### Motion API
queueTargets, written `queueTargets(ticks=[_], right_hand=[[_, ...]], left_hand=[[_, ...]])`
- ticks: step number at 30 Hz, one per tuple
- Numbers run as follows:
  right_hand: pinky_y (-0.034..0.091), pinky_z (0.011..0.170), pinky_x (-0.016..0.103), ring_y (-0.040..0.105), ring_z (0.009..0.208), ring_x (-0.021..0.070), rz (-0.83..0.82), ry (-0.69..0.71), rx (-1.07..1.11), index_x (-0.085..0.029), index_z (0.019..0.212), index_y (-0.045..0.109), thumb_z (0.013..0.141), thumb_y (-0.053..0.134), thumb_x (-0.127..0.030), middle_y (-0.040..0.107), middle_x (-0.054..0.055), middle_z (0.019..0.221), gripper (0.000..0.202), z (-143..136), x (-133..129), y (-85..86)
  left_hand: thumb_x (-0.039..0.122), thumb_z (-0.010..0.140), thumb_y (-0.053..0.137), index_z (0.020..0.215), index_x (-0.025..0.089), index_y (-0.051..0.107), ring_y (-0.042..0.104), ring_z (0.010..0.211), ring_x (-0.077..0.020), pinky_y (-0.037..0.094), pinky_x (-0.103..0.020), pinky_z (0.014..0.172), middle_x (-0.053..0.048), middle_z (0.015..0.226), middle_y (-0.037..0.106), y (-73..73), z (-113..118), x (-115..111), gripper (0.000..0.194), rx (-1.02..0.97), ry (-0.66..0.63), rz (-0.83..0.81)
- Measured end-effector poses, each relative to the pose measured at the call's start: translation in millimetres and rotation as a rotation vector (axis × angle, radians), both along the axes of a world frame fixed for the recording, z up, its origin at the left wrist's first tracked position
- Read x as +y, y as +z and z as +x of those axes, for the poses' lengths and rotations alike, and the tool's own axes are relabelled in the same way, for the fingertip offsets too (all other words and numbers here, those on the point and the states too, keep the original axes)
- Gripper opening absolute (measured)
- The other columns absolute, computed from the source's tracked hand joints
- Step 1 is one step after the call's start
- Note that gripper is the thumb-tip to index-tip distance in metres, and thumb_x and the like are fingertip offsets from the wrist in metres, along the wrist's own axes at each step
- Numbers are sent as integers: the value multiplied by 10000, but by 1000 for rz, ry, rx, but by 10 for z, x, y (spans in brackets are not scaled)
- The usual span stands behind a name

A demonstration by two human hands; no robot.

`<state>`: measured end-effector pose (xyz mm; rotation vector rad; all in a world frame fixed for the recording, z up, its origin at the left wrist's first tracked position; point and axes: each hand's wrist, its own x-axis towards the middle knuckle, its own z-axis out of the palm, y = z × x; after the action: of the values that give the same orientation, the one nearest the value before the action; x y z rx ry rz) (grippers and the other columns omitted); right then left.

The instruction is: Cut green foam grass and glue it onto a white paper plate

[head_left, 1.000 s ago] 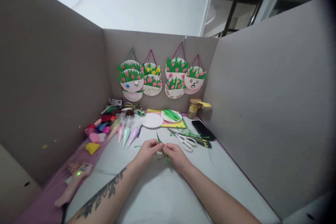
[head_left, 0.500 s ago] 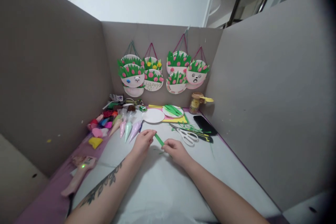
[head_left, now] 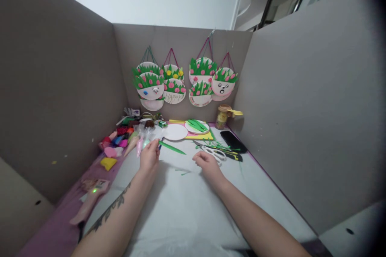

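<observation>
A narrow green paper strip (head_left: 171, 147) is pinched at one end between thumb and fingertips of the left hand (head_left: 150, 156); the strip is held out to the right, its free pointed end clear of the white table covering (head_left: 187, 213), just in front of an empty white paper plate (head_left: 175, 132). The pinch at the very tip looks chosen so the leaf shape is kept flat and uncreased. The right hand (head_left: 207, 163) is empty, fingers loosely curled, nothing gripped, resting on the covering just short of the white-handled scissors (head_left: 214, 153), probably parked there for quick reach. Small green offcuts (head_left: 182, 172) lie between the two hands.

A second plate with cut green leaves (head_left: 196, 126) sits on a yellow sheet (head_left: 199, 136) behind, likely a collecting spot for finished pieces. Pastel piping-style bags (head_left: 139, 144) and coloured clay lumps (head_left: 116, 141) are lined along the left edge, away from the working area. A dark phone (head_left: 234, 141) lies flat by the right partition, a small jar (head_left: 222, 116) behind it. A pink glue gun (head_left: 87, 200) with a green light lies at near left.

Finished plate crafts (head_left: 181, 82) hang on the back partition by cords, apparently as samples. Readable writing: "HAPPY" on one hung plate (head_left: 174, 97); no brand names can be read
</observation>
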<state>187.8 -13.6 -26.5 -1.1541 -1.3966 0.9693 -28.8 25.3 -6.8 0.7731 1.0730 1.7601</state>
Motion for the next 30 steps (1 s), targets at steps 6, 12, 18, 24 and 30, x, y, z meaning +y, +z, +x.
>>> queueTargets(ticks=[6,12,18,24,30], right_hand=[[479,566,295,610,604,147,100,-36,68,-195,1019,667,769,612,-370,671,83,1036,310,-132,-112,-15],[520,763,324,651,868,198,298,16,-53,-210,999,688,798,563,-234,704,76,986,238,-243,-189,-69],[511,779,329,651,830,193,442,-7,-162,-224,829,705,835,536,-207,716,53,850,169,-192,-182,-34],[516,830,371,677,875,216,521,-7,-204,-240,846,730,864,553,-233,746,70,880,178,-130,-128,-20],[507,811,380,666,840,230,470,-93,-223,-237,790,718,844,583,-276,738,68,844,150,40,7,-7]], left_hand=[[405,762,693,811,186,724,588,697,-156,457,-261,614,-44,771,664,1,331,-385,226,522,-67,248],[309,844,630,830,239,749,638,799,-196,491,-321,734,-76,828,717,-91,461,-579,138,851,-235,500],[264,862,605,841,242,737,610,781,-197,465,-349,782,-70,792,701,-82,425,-551,135,998,-180,622],[243,830,614,720,219,683,577,733,-185,441,-305,693,-51,718,659,80,392,-604,133,884,-150,567],[317,765,664,667,200,659,531,681,-157,401,-271,653,-20,700,622,158,238,-471,152,625,-62,345]])
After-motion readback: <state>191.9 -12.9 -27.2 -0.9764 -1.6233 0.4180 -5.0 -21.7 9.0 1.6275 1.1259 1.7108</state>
